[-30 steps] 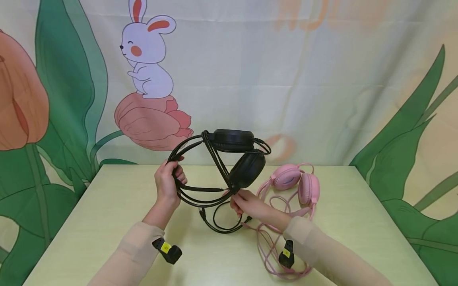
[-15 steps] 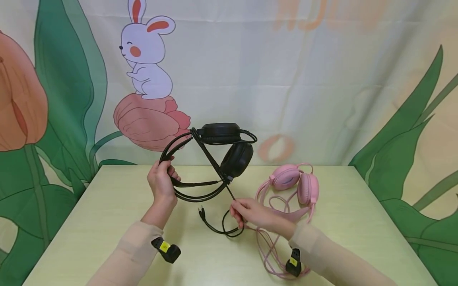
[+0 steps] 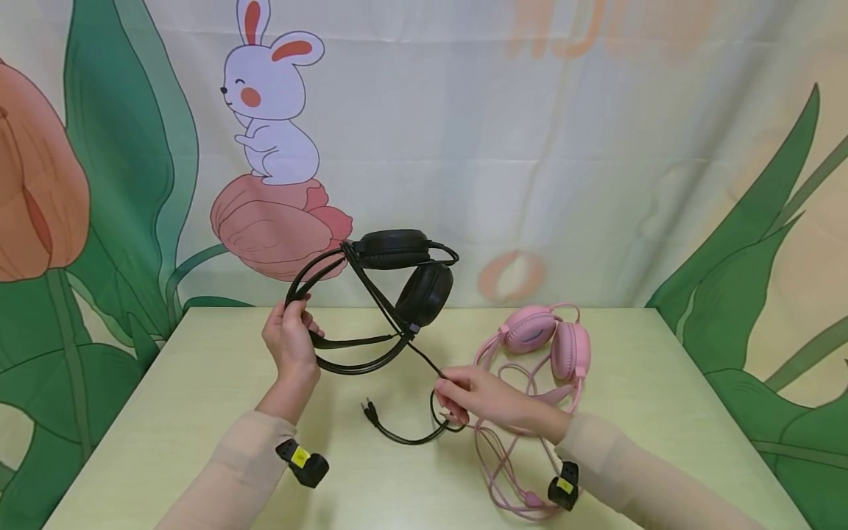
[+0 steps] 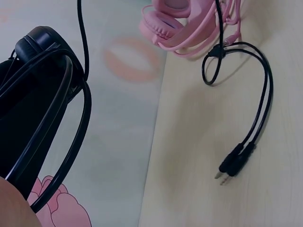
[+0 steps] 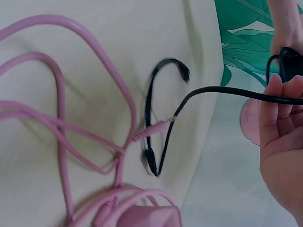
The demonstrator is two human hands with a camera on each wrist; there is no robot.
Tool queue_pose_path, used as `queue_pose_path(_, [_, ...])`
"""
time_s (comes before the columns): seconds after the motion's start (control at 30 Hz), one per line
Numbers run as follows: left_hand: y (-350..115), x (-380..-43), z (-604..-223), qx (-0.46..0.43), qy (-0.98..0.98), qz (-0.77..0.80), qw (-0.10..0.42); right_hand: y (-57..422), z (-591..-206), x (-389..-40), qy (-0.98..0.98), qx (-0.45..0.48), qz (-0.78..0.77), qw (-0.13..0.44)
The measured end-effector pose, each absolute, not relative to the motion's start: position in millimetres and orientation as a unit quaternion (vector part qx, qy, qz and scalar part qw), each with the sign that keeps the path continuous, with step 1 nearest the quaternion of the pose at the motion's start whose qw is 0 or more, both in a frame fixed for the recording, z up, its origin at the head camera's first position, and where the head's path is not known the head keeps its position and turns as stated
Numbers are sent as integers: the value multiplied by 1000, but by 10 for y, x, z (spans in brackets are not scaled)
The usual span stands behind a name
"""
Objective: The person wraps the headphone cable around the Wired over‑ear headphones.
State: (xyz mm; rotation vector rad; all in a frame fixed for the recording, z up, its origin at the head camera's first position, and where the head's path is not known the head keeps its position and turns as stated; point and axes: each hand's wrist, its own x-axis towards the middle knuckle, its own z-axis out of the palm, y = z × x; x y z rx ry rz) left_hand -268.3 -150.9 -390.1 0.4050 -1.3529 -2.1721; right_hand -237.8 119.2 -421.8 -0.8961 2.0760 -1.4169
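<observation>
In the head view my left hand (image 3: pixel 291 342) grips the headband of a pair of black headphones (image 3: pixel 425 294), held up above the table with both ear cups to the right. Their black cable (image 3: pixel 425 358) runs from the lower ear cup to my right hand (image 3: pixel 486 397), which pinches it between thumb and fingers. Beyond that hand the cable loops and splits, ending in two black audio plugs (image 4: pixel 236 161) at the lower left. Pink headphones (image 3: pixel 530 329) lie on the table behind my right hand, their pink cable (image 3: pixel 493 471) tangled beneath my right forearm.
A pale wooden table (image 3: pixel 199 412) lies under both hands. At its far edge hangs a printed curtain (image 3: pixel 424 147) with a rabbit and flowers. The pink cable's plug (image 5: pixel 154 130) lies close to the black cable in the right wrist view.
The black headphones and my left hand have shifted left. My right hand has moved right and slightly down, away from the ear cup, drawing out a stretch of cable between them.
</observation>
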Motion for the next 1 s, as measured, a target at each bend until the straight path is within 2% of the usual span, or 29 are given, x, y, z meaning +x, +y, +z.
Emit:
queue_pose_path(0.33, [-1488,-2689,-3946,156,-535,-776,295,1256,-3937,-2371,775,-386,-463,189])
queue_pose_path(0.63, [-1472,-2689,-3973,165,-574,-741,307,1300,-3616,-2348,774,-352,-484,209])
queue_pose_path(1.0, [-1492,-2704,-3894,172,-577,-732,320,1308,-3227,-2527,793,-418,-412,166])
